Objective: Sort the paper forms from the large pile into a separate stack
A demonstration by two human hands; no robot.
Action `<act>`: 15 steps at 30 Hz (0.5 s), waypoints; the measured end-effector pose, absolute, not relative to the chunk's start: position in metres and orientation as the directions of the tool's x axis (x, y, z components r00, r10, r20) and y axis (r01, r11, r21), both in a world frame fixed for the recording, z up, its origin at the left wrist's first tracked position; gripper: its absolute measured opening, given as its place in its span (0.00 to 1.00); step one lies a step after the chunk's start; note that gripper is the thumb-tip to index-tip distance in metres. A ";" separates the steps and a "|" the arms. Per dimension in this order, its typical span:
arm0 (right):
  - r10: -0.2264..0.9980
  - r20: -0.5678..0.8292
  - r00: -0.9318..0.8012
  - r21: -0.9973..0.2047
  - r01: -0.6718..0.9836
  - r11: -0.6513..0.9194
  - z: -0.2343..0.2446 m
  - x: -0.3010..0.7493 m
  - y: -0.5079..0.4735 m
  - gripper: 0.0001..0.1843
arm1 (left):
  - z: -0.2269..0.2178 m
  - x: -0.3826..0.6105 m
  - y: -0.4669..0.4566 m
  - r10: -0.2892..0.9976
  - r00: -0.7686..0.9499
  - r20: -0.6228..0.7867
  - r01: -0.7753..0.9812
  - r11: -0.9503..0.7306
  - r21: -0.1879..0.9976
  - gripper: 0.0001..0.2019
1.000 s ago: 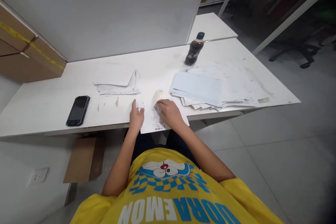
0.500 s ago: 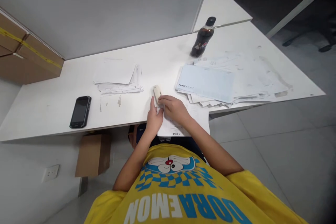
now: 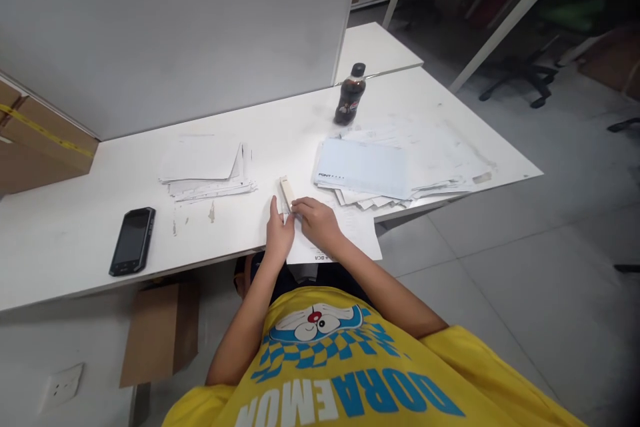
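Note:
A cream-coloured oblong tool, which looks like a stapler, points away from me above the desk's front edge. My right hand pinches its near part between thumb and fingers. Around the near end, my left hand grips from the other side, with one finger stretched along the tool and the thumb close to my right fingertips. The stapler's near end is hidden by the hands. Below my right hand lies a printed white sheet, its lower edge hanging over the desk edge.
On the white desk, a black phone lies at left. A stack of papers is behind my left hand. To the right, a light-blue envelope tops more papers, with a cola bottle behind. A cardboard box stands under the desk.
The camera view has shifted, so the desk and its things appear farther left and lower. The stapler appears turned more onto its side, and both hands stay on it.

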State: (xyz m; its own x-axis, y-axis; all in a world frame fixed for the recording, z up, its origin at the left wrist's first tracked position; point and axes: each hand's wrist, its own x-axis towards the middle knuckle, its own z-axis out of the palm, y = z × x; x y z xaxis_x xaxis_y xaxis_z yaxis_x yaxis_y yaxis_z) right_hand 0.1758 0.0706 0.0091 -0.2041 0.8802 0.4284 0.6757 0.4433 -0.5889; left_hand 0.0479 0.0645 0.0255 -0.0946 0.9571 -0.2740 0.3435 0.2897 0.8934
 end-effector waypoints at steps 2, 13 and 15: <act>0.893 0.404 -0.201 -0.576 0.703 0.419 0.009 0.174 0.071 0.17 | 0.026 0.048 0.066 0.962 -0.095 -0.256 0.374 0.273 0.886 0.35; 0.759 0.419 -0.498 -0.427 0.630 0.649 0.057 0.192 0.079 0.16 | 0.037 0.013 0.031 0.955 -0.285 -0.083 0.511 0.225 0.830 0.34; 0.724 0.459 -0.515 -0.500 0.524 0.690 0.064 0.213 0.063 0.18 | 0.039 -0.017 0.015 0.895 -0.445 0.023 0.510 0.233 0.828 0.33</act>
